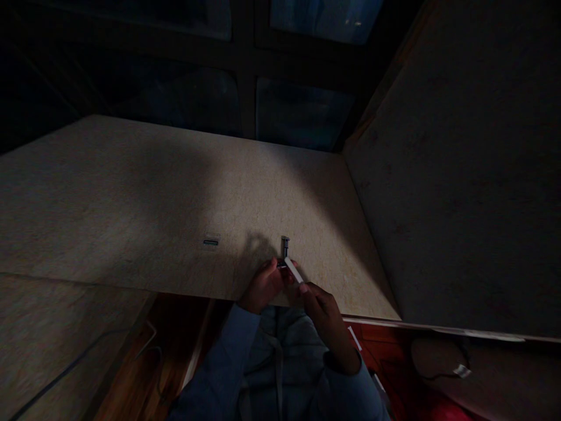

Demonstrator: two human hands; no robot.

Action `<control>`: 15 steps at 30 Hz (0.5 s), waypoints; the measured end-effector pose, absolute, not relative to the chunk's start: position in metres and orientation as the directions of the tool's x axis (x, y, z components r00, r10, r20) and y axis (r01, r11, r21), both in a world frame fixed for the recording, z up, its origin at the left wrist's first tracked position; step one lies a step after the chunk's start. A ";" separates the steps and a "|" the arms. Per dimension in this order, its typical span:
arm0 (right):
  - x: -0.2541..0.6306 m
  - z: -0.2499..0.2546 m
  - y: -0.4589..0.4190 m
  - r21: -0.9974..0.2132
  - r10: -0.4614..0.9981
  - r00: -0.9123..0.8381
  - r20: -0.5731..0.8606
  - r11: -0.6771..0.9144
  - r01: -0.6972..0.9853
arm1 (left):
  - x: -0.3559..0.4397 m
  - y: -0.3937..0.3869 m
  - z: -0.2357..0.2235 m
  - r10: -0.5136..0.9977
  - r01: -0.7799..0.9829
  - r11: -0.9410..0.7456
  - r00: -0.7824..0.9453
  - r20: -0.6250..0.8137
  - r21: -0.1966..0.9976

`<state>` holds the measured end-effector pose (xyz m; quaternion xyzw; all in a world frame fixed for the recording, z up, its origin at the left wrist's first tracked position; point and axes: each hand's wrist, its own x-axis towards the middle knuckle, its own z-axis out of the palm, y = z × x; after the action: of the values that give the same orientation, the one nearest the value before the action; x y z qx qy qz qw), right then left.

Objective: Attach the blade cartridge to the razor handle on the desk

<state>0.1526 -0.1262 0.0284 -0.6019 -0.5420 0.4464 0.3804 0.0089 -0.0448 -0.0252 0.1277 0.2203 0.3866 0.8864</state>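
My left hand [265, 285] is closed near the front edge of a large particle board panel [175, 193], its fingers pinched round a small dark metal part. My right hand [322, 313] is closed on a slim white tool [293, 270] that angles up to the left, its tip meeting the left hand's fingers. Just beyond the two hands a small dark metal fitting [285, 241] stands up from the panel. A second small dark fitting [211, 241] lies flat in the panel to the left.
Another board [460, 175] stands upright along the panel's right side. A lower board [52, 339] lies at front left with a dark cable [79, 359] across it. Red-brown wooden floor [175, 339] shows below. Dark window panes [302, 111] fill the back.
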 end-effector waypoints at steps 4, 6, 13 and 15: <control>0.154 0.028 -0.127 -0.944 0.994 0.047 -0.100 -0.110 0.311 | 0.010 -0.045 -0.024 0.760 -0.647 0.649 0.578 -0.298 0.400; 0.151 0.028 -0.128 -0.948 0.994 0.013 -0.110 -0.108 0.298 | 0.008 -0.046 -0.026 0.751 -0.645 0.660 0.580 -0.314 0.385; 0.151 0.028 -0.125 -0.947 0.993 0.024 -0.112 -0.114 0.299 | 0.008 -0.046 -0.026 0.763 -0.656 0.645 0.578 -0.288 0.392; 0.154 0.027 -0.124 -0.948 0.993 0.053 -0.105 -0.116 0.297 | 0.010 -0.045 -0.025 0.778 -0.666 0.625 0.575 -0.253 0.408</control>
<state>0.1540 -0.1244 0.0269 -0.6062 -0.5321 0.4363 0.3987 0.0102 -0.0452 -0.0255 0.1352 0.2075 0.4116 0.8771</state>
